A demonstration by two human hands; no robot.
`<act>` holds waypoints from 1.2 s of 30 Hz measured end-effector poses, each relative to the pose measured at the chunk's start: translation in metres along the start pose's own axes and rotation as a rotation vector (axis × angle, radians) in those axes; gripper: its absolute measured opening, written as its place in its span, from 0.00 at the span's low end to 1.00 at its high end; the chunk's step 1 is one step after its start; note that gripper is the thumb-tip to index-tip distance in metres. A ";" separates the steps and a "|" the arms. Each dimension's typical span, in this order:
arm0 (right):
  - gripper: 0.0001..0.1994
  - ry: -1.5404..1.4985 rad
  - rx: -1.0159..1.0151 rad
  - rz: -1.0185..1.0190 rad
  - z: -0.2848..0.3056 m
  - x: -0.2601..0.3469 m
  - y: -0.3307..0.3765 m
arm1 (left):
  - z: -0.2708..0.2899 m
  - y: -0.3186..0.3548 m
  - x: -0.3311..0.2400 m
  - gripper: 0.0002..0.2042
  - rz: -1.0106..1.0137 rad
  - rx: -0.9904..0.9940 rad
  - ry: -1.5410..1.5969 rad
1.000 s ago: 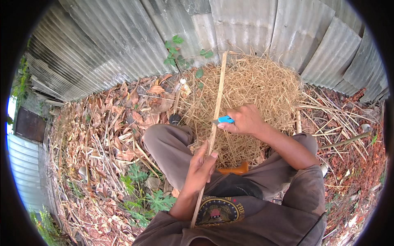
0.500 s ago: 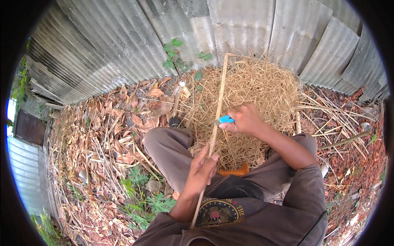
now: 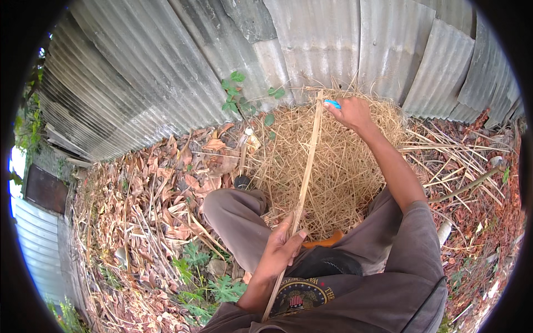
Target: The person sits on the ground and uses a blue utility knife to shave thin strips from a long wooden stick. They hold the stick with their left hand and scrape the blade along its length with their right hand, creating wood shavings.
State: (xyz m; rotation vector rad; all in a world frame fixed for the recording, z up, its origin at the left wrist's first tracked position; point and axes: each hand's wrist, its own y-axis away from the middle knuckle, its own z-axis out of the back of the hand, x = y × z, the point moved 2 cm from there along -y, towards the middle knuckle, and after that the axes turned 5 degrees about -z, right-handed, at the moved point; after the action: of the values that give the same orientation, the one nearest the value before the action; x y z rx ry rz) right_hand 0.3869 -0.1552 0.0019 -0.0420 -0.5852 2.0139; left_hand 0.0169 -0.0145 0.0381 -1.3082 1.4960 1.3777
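The left hand (image 3: 281, 247) is wrapped around a long, thin wooden strip (image 3: 312, 152) toward its lower part, thumb on one side and fingers on the other. The right hand (image 3: 353, 112) is closed around a small blue tool (image 3: 332, 104) just beside the strip's far end; whether the two touch is hard to tell. The strip runs up from the person's shirt (image 3: 366, 294), flat-sided, pale and fibrous. An orange, smooth, curved object (image 3: 327, 241) lies between the legs. Beyond spreads a heap of straw (image 3: 350, 166), fine and tangled, with brittle brown leaves (image 3: 161, 188) on the ground at left. Weathered, ridged metal sheets (image 3: 316, 44) overlap as a wall behind.
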 end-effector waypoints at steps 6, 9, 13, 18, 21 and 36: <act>0.39 0.049 0.098 -0.022 -0.011 -0.012 -0.006 | 0.003 -0.028 0.005 0.28 -0.246 0.055 -0.191; 0.39 0.099 0.157 -0.081 -0.023 -0.011 -0.012 | 0.005 -0.031 -0.001 0.29 -0.134 0.021 -0.200; 0.41 0.057 0.254 -0.515 -0.043 -0.090 -0.010 | -0.006 0.002 -0.021 0.31 0.029 0.215 -0.209; 0.46 -0.193 0.163 -0.719 -0.041 -0.122 -0.016 | 0.003 -0.004 -0.018 0.28 0.018 0.020 -0.244; 0.47 -0.314 0.268 -0.572 -0.017 -0.078 -0.018 | 0.024 -0.025 -0.002 0.27 -0.045 -0.058 -0.141; 0.38 -0.275 0.067 0.171 0.021 0.035 0.040 | 0.006 -0.005 -0.002 0.36 -0.049 0.090 0.084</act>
State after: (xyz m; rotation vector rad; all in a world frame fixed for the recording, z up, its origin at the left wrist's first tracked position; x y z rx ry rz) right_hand 0.3306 -0.1497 0.0115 0.2364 -0.7055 2.2224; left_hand 0.0210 -0.0083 0.0377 -1.3523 1.5530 1.2239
